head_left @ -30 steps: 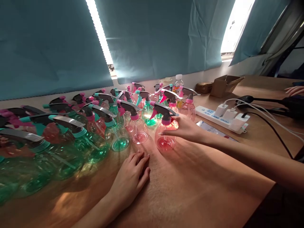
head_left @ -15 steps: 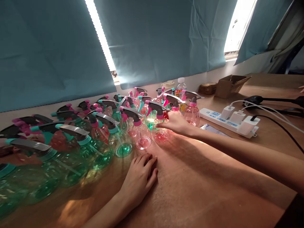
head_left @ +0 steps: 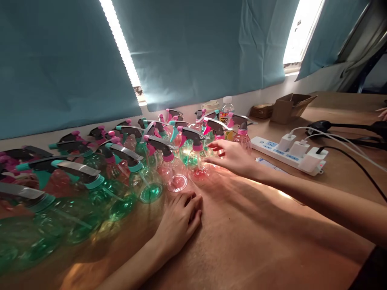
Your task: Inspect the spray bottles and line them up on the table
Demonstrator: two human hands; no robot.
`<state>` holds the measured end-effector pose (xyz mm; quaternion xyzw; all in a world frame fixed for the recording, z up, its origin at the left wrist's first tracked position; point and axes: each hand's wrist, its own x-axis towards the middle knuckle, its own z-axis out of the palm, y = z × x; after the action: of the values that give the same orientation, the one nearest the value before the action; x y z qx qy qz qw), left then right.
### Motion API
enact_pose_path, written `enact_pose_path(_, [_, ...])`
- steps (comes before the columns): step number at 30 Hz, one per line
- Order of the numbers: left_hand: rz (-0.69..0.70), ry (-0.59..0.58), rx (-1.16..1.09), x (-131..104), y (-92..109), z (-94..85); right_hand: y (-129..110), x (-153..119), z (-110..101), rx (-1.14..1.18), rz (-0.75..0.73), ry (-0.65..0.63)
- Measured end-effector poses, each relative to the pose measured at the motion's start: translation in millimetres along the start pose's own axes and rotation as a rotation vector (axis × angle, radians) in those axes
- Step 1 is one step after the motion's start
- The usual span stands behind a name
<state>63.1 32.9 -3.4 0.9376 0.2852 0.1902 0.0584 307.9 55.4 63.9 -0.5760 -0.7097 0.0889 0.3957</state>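
Several clear spray bottles, some green and some pink, stand in rows on the brown table (head_left: pixel 260 241). My right hand (head_left: pixel 232 157) hovers beside a pink bottle (head_left: pixel 198 167), its fingers apart and holding nothing. Behind that hand is another pink bottle, partly hidden by it. My left hand (head_left: pixel 181 219) rests on the table, fingers loosely bent and apart, in front of a pink bottle (head_left: pixel 175 173). Left of it stands a green bottle (head_left: pixel 146 183) with a teal collar.
A white power strip (head_left: pixel 272 149) with chargers and cables lies at the right, beside a phone (head_left: pixel 269 165). Farther back are an open cardboard box (head_left: pixel 290 108) and a capped plastic bottle (head_left: pixel 227 106). Another person's hand (head_left: pixel 382 114) shows at the right edge.
My right hand has drawn back slightly from the pink bottle and its fingers have spread. My left hand stays on the table. The view has shifted a little.
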Motion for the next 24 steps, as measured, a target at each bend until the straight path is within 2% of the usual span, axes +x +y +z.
enact_pose_path(2, [0.014, 0.008, -0.016, 4.0, 1.7, 2.1, 8.2, -9.3, -16.3, -0.026, 0.015, 0.056])
enact_pose_path(4, [0.027, 0.012, -0.032, 8.8, 4.0, 5.1, 18.0, -12.9, -29.8, -0.110, 0.090, 0.139])
enact_pose_path(7, [0.043, 0.015, -0.051, 17.4, 9.2, 11.2, 30.6, -8.1, -39.0, -0.131, 0.224, 0.161])
enact_pose_path(12, [0.071, 0.035, -0.071, 30.0, 22.3, 20.5, 36.4, 10.3, -27.9, -0.086, 0.265, 0.131])
enact_pose_path(18, [0.099, 0.043, -0.094, 37.8, 32.5, 24.1, 33.1, 24.2, -7.5, -0.156, 0.295, 0.138])
enact_pose_path(24, [0.096, 0.036, -0.104, 39.4, 32.6, 25.0, 28.5, 25.1, -5.9, -0.242, 0.322, 0.096])
